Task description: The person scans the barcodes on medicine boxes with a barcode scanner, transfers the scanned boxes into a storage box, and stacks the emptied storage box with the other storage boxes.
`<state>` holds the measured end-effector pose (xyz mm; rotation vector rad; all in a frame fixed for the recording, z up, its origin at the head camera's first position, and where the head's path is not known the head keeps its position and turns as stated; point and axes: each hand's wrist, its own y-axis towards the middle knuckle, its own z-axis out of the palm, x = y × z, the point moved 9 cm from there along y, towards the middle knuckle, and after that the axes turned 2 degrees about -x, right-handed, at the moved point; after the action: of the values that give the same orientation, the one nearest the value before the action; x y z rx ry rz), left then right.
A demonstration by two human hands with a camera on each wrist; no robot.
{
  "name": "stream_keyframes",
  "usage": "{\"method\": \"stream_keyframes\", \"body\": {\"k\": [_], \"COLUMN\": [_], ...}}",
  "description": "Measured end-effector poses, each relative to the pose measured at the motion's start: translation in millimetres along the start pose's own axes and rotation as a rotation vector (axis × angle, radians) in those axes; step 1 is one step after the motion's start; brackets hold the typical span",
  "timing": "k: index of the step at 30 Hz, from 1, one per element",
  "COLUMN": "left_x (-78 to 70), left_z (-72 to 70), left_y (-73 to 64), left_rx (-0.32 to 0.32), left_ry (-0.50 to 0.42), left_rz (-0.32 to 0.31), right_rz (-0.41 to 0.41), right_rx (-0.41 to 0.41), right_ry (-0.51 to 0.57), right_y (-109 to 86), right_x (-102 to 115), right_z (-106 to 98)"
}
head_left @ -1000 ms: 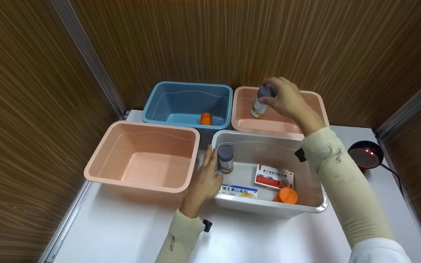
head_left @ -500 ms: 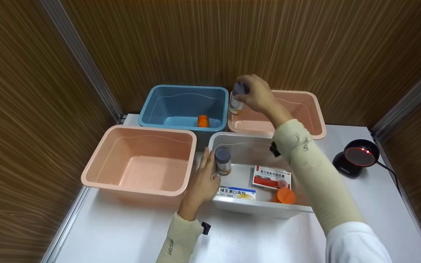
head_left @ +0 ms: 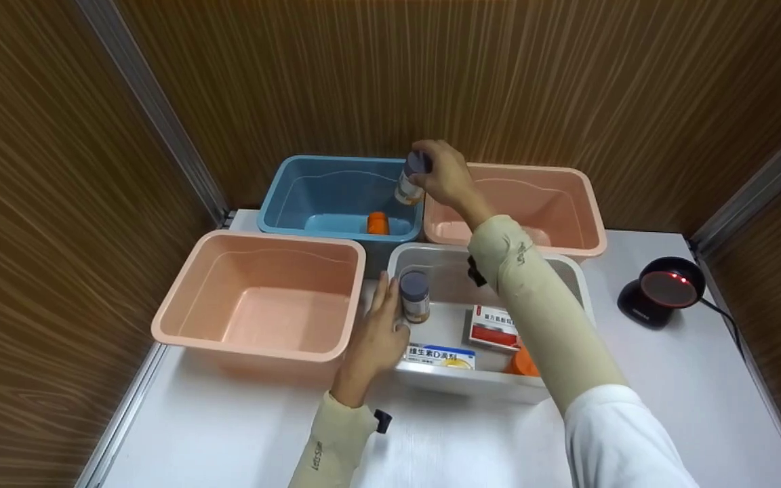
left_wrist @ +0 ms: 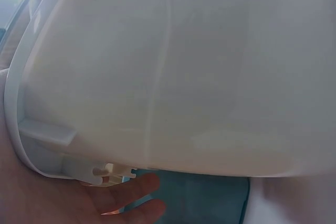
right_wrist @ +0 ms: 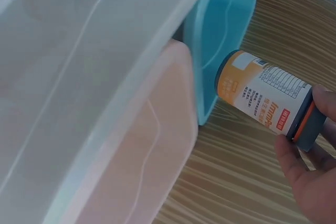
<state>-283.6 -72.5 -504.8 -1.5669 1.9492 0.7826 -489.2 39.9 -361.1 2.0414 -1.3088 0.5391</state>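
Observation:
My right hand grips a pill bottle by its dark grey cap. The bottle hangs tilted over the right end of the blue bin. Its white and orange label shows in the right wrist view, where thumb and fingers pinch the cap. My left hand rests against the left rim of the white bin, fingers extended along it. Inside that bin are another grey-capped pill bottle, a red-and-white medicine box, a blue-and-white medicine box and an orange cap, partly covered by my right forearm.
An orange container lies in the blue bin. One pink bin stands at left, another pink bin at back right. A black scanner with a cable sits on the right. Wood-grain walls enclose the table.
My right hand has carried the pill bottle leftward, from above the back pink bin to above the blue bin. My left hand stays at the white bin's rim.

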Motion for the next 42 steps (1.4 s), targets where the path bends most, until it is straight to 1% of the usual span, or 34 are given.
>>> {"method": "stream_keyframes", "body": {"k": [5, 7, 11, 14, 22, 25, 28, 31, 34, 38, 42], "left_x": [0.5, 0.7, -1.5, -2.7, -0.2, 1.0, 2.8, 4.5, 5.2, 4.3, 4.1], "left_z": [0.5, 0.3, -1.3, -0.6, 0.4, -0.4, -1.9, -3.6, -6.1, -8.5, -9.2], "left_y": [-0.7, -1.0, -1.1, -0.8, -1.7, -2.0, -2.7, -3.2, -3.9, -4.4, -5.2], "left_rx": [0.011, 0.010, -0.014, -0.020, -0.002, -0.007, -0.012, -0.017, -0.027, -0.038, -0.038], "left_ry": [-0.004, -0.005, -0.013, -0.023, -0.030, -0.034, -0.043, -0.044, -0.030, -0.021, -0.020], "left_rz": [-0.014, -0.012, 0.027, 0.045, 0.024, 0.028, 0.031, 0.030, 0.035, 0.049, 0.052], "right_rz": [0.015, 0.018, 0.019, 0.034, 0.048, 0.062, 0.085, 0.076, 0.040, 0.027, 0.011], "right_rx": [-0.012, -0.004, 0.047, 0.084, 0.153, 0.185, 0.233, 0.254, 0.260, 0.275, 0.272], "right_ry": [-0.015, -0.024, -0.071, -0.100, -0.176, -0.199, -0.211, -0.238, -0.267, -0.275, -0.279], "right_y": [3.5, 4.0, 3.3, 1.8, -0.8, -1.4, -1.9, -2.0, -2.0, -3.6, -5.0], "right_x": [-7.9, -9.7, -13.2, -17.6, -19.3, -18.6, -18.0, -15.4, -12.1, -11.0, -10.3], "right_z": [11.7, 16.8, 29.7, 37.7, 57.3, 65.2, 74.6, 81.7, 88.0, 93.3, 95.2]}}
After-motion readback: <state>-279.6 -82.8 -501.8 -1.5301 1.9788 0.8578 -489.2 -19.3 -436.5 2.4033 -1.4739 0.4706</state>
